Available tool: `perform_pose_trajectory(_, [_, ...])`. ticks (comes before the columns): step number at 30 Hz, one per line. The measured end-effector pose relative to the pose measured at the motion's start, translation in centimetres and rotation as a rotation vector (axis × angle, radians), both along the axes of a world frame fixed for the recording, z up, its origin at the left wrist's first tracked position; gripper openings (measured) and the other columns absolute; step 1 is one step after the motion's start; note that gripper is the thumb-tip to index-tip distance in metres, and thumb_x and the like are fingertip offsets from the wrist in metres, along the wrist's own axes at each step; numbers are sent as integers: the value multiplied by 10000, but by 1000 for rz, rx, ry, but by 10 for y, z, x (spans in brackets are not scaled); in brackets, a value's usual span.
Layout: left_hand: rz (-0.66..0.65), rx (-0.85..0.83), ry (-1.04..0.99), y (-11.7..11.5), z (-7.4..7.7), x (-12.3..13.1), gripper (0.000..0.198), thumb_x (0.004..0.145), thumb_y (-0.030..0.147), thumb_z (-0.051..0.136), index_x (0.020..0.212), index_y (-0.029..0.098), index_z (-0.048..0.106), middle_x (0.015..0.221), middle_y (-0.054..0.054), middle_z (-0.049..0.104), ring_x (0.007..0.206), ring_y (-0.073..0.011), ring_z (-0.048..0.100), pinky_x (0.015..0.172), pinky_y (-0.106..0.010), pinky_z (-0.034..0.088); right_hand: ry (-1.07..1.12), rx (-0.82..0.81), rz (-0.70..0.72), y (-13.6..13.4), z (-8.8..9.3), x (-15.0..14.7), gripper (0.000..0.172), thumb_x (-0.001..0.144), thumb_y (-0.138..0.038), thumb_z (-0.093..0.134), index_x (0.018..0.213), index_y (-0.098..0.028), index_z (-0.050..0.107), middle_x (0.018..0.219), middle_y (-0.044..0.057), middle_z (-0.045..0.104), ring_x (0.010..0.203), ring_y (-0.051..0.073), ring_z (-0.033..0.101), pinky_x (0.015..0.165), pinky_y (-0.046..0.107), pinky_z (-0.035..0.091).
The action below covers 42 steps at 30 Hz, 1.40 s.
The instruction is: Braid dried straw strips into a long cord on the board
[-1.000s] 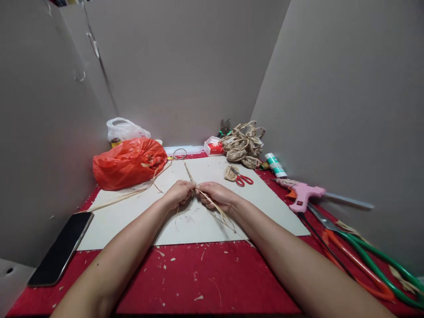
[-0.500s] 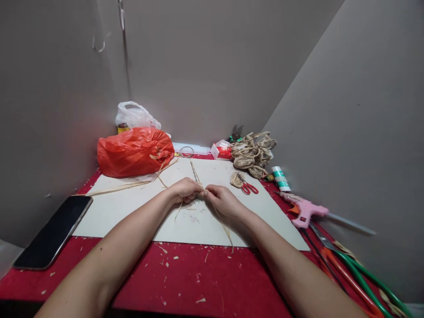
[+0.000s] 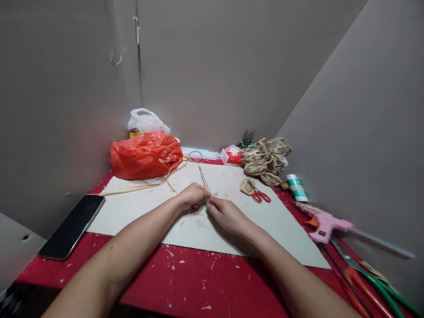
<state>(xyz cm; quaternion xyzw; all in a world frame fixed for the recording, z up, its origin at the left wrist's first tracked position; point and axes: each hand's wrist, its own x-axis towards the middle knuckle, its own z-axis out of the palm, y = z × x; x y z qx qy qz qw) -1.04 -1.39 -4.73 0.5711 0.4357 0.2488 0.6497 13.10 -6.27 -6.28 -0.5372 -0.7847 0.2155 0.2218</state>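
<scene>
My left hand [image 3: 195,195] is closed, its fingers pinching a thin straw-coloured raffia cord [image 3: 203,177] over the white board [image 3: 132,216]. The cord's doubled-looking length reaches away from me towards the back of the board. Close beside it, my right hand [image 3: 228,215] pinches the near end of the same cord, thumb and fingertips almost touching the left hand. Fine loose fibres stick out below the left fingers. The exact grip point is partly hidden by the fingers.
Red-handled scissors [image 3: 261,195] lie by a small rope coil [image 3: 247,187], with rope bundles [image 3: 265,159] behind. A pink glue gun [image 3: 327,223] and green-handled shears [image 3: 380,287] lie right. A phone [image 3: 73,227], raffia strips [image 3: 132,189] and red bag [image 3: 145,155] are left.
The whole view has shifted, so things appear further right and slightly lower. Both hands keep hold of the cord. The strand that trailed below my right hand no longer shows.
</scene>
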Motion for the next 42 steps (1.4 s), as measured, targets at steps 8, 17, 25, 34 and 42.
perform_pose_trajectory(8, [-25,-3,-104,5,-7,-3,147,682,151,567,574,158,468,361,93,275,312,-24,190,363,-208,97,-137,-54,149,-20,19,-10,224,870,-250,388,700,-167,508,664,41,563,590,127,457,583,247,306])
perform_pose_trajectory(17, [-85,-78,-122,11,-4,-4,174,675,164,599,568,157,462,368,103,233,323,-16,155,373,-201,63,539,20,-178,-9,36,13,458,865,-488,424,531,-175,428,440,-30,432,426,81,400,480,221,345])
perform_pose_trajectory(25, [-157,-87,-155,13,-5,-7,236,672,233,632,574,164,429,409,100,254,335,-8,161,371,-201,57,722,-422,-173,11,3,2,331,863,-423,437,679,-155,498,508,-13,482,395,61,382,380,183,283])
perform_pose_trajectory(34, [-212,-73,-180,11,-7,-10,167,678,279,622,647,136,542,414,113,207,351,-15,136,380,-206,68,829,-799,-109,16,9,6,405,803,-511,503,597,-189,371,437,-104,206,348,27,110,332,173,64])
perform_pose_trajectory(42, [-224,21,-89,9,-5,-11,176,701,231,572,625,179,423,427,104,232,351,-27,157,391,-202,84,935,-886,-181,21,11,5,346,817,-303,467,551,-198,272,427,-101,183,352,28,79,328,155,43])
